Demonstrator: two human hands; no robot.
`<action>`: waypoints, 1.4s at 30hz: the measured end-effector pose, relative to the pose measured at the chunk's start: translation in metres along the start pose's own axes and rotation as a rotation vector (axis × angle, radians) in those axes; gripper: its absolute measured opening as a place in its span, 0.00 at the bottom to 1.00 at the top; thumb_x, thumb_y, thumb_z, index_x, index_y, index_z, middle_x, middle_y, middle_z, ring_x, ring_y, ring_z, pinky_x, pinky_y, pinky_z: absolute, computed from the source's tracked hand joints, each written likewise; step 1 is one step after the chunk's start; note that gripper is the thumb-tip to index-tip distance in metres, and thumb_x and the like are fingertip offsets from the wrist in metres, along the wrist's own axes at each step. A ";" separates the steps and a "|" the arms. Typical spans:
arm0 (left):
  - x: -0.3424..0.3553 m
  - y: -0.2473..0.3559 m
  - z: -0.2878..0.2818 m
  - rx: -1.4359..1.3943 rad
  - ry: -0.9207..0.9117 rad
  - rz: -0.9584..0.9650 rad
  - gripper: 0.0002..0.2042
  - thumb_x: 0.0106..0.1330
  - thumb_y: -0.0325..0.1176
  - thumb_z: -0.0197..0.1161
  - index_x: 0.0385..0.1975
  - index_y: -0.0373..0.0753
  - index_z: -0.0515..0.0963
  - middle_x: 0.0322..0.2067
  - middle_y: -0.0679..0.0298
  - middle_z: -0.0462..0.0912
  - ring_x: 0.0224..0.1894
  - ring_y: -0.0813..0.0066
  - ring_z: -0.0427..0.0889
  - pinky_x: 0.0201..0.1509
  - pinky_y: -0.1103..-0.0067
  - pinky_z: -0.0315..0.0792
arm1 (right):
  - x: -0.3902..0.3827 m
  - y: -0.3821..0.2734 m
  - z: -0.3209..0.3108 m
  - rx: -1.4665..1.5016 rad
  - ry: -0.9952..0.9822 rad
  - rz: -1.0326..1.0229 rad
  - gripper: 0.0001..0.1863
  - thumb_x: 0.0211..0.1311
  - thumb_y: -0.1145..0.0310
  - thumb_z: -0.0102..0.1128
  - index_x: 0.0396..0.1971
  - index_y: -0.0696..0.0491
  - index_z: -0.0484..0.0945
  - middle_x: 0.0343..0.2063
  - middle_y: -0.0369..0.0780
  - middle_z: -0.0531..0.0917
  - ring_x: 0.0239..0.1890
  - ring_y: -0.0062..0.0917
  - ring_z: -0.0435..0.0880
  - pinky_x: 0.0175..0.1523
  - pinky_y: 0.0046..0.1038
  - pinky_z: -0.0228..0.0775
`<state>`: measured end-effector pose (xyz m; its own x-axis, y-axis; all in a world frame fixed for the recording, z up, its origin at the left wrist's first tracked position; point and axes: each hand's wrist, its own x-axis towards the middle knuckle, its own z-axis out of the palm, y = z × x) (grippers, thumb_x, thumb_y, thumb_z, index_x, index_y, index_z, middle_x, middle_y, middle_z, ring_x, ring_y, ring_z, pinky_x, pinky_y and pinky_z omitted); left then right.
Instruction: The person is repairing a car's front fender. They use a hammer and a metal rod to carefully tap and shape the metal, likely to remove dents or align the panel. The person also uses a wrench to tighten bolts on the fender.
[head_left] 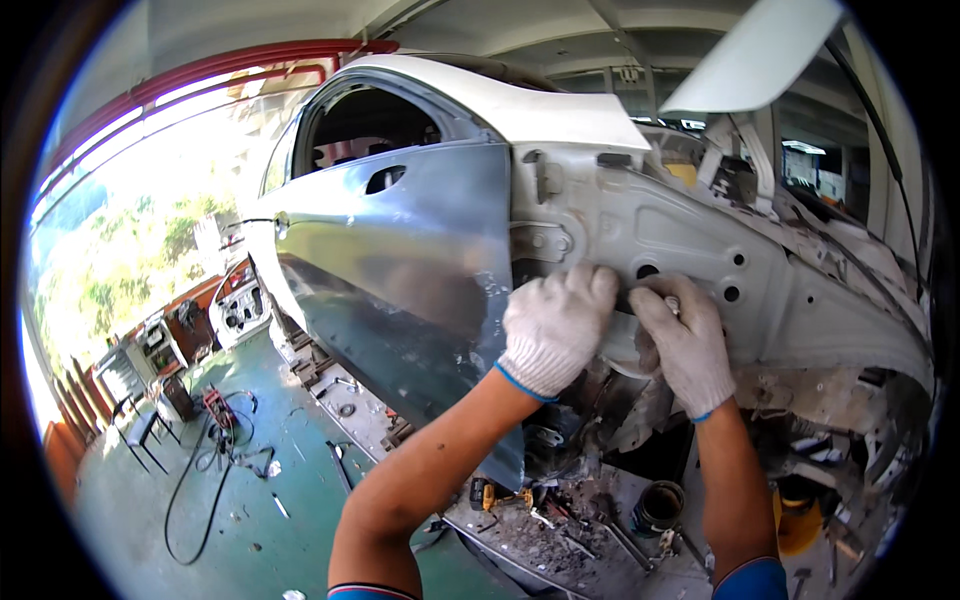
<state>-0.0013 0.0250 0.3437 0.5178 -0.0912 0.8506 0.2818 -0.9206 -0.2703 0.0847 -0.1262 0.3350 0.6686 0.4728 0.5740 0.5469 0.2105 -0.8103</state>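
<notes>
Beside the gloved left hand [562, 325], closed, contents hidden: front car door [400, 270]. Behind the gloved right hand [690, 345], pinching a small metallic piece [672, 305]: inner fender panel [690, 225]. Advisable: steady wrists, knuckles clear.

door [400, 270] left of left hand [560, 330] — drill [500, 496] below

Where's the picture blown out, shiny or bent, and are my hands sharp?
Head view: daylight washes out the greenery; the door panel carries hazy reflections in the head view; the red pipes curve near the head view's rim; in the head view, your left hand and right hand look fairly sharp.
</notes>
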 end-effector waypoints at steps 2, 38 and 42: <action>-0.009 0.015 0.005 -0.162 0.143 -0.098 0.19 0.59 0.30 0.67 0.51 0.42 0.76 0.45 0.60 0.83 0.38 0.60 0.87 0.38 0.67 0.82 | 0.004 0.009 -0.002 0.024 0.059 -0.068 0.14 0.63 0.67 0.69 0.44 0.59 0.84 0.38 0.39 0.85 0.38 0.22 0.83 0.42 0.25 0.78; -0.008 0.009 0.082 -2.124 1.060 -0.775 0.13 0.78 0.40 0.55 0.47 0.35 0.78 0.44 0.60 0.84 0.46 0.69 0.83 0.52 0.71 0.81 | -0.004 0.028 -0.003 -0.017 0.021 -0.379 0.15 0.58 0.69 0.67 0.45 0.52 0.82 0.39 0.44 0.85 0.42 0.42 0.84 0.49 0.39 0.77; 0.008 -0.014 0.092 -2.099 1.270 -0.901 0.11 0.76 0.35 0.58 0.44 0.33 0.80 0.36 0.57 0.87 0.33 0.69 0.86 0.36 0.78 0.85 | -0.001 0.033 0.001 -0.034 0.051 -0.446 0.14 0.58 0.69 0.68 0.45 0.52 0.82 0.38 0.45 0.85 0.41 0.42 0.84 0.48 0.39 0.77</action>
<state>0.0733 0.0717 0.3127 0.1403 0.9016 0.4091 -0.9851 0.1685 -0.0335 0.1013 -0.1197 0.3077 0.3874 0.2995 0.8719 0.8027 0.3556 -0.4788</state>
